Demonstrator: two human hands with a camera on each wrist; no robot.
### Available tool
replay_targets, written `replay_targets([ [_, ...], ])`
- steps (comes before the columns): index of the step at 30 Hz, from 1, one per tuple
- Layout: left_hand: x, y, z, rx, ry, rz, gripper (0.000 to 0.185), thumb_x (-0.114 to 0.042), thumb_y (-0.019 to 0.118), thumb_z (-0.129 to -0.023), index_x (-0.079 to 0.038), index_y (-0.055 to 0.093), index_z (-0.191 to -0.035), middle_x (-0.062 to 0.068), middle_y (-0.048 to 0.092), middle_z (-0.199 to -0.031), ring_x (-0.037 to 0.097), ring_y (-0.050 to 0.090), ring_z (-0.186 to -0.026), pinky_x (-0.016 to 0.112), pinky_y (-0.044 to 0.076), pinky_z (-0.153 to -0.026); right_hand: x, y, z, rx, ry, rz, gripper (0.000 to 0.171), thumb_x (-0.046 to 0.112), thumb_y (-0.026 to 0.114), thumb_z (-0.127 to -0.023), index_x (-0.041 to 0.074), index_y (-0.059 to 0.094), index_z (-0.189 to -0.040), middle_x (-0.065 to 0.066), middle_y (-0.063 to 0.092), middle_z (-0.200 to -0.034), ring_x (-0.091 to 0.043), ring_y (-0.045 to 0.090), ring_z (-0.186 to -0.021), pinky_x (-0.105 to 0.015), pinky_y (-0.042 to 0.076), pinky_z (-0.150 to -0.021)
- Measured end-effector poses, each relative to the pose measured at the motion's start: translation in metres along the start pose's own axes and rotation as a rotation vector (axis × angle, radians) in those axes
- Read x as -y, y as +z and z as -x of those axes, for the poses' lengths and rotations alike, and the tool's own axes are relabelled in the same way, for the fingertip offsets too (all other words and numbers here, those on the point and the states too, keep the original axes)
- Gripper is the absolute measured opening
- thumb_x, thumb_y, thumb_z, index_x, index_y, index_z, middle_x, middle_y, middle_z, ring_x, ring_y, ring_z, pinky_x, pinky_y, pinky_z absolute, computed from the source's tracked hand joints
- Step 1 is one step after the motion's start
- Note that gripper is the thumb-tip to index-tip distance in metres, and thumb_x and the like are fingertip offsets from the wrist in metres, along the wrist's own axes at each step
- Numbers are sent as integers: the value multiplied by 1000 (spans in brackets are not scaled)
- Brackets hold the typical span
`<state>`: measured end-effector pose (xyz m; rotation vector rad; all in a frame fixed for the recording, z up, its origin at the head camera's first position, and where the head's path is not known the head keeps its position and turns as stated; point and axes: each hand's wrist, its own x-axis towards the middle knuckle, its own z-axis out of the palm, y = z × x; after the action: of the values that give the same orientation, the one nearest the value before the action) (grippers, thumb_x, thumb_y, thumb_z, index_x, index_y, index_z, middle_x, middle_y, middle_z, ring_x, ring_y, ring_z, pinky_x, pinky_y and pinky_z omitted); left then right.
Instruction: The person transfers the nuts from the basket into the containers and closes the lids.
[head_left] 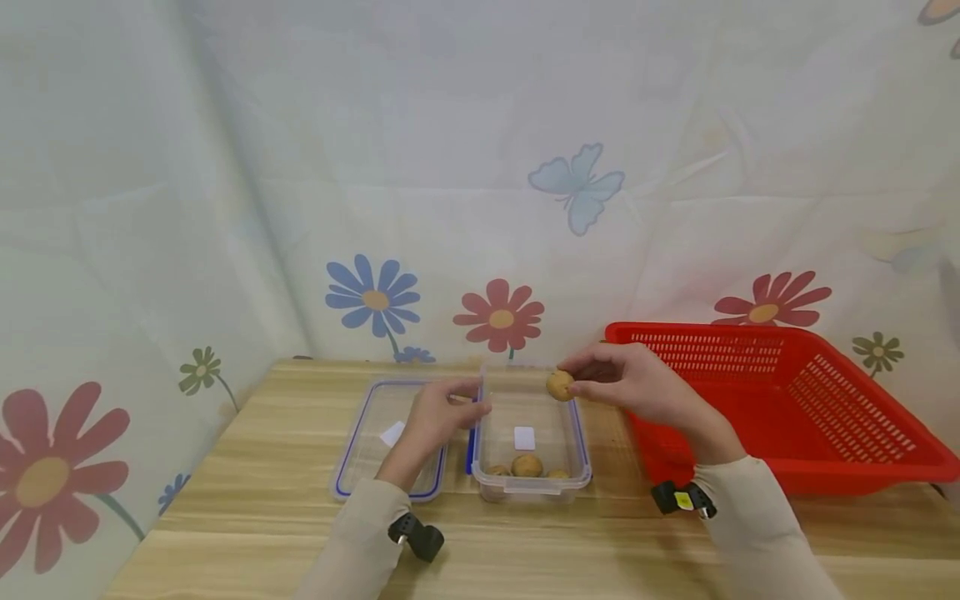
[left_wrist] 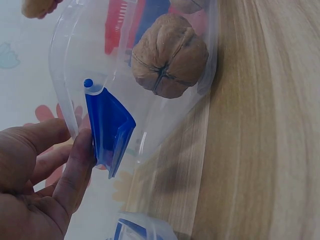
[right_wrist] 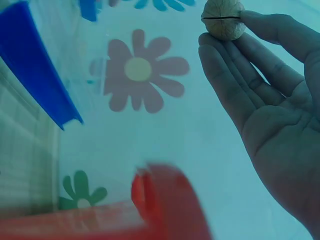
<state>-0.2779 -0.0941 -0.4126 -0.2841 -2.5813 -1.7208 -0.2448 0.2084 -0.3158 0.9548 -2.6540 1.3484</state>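
Note:
My right hand (head_left: 637, 383) pinches a walnut (head_left: 559, 385) between thumb and fingertips, above the far right part of a clear plastic container (head_left: 582, 454). In the right wrist view the walnut's dark seam (right_wrist: 220, 18) shows. My left hand (head_left: 438, 417) grips the container's left rim between thumb and fingers, beside a blue latch (left_wrist: 110, 125). Several walnuts (head_left: 527, 465) lie at the container's near end; one walnut (left_wrist: 170, 55) shows large through the wall in the left wrist view. A white paper slip (head_left: 524, 438) is also seen in the container.
Left of the container lies its clear lid (head_left: 352, 467) with a blue seal, a white slip (head_left: 392, 433) on it. A red slatted basket (head_left: 750, 400) stands at the right, close behind my right forearm. A flowered cloth (head_left: 450, 167) hangs behind the wooden table (head_left: 247, 500).

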Motion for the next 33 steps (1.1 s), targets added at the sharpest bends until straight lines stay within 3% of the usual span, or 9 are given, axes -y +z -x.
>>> replay_targets([
  [22, 3, 0, 0, -12, 10, 9, 47, -12, 83, -94, -2, 70, -138, 18, 72, -128, 27, 78, -91, 37, 66, -77, -17, 65, -16, 148, 0, 34, 23, 13, 79, -98, 7, 77, -120, 4, 76, -108, -15, 71, -95, -30, 62, -88],
  [27, 2, 1, -1, -11, 14, 7, 46, -12, 83, -94, -2, 70, -137, 17, 73, -127, 26, 78, -91, 37, 66, -77, -25, 76, -19, 161, -46, 35, 21, 8, 78, -98, 5, 77, -118, 0, 77, -109, -17, 72, -99, -34, 62, -92],
  [33, 2, 1, -1, -9, 17, 10, 46, -11, 82, -94, 0, 70, -137, 18, 73, -126, 27, 78, -90, 37, 66, -77, -30, 87, -21, 164, -38, 66, 24, 12, 79, -98, 7, 76, -122, 1, 76, -112, -16, 71, -101, -33, 61, -93],
])
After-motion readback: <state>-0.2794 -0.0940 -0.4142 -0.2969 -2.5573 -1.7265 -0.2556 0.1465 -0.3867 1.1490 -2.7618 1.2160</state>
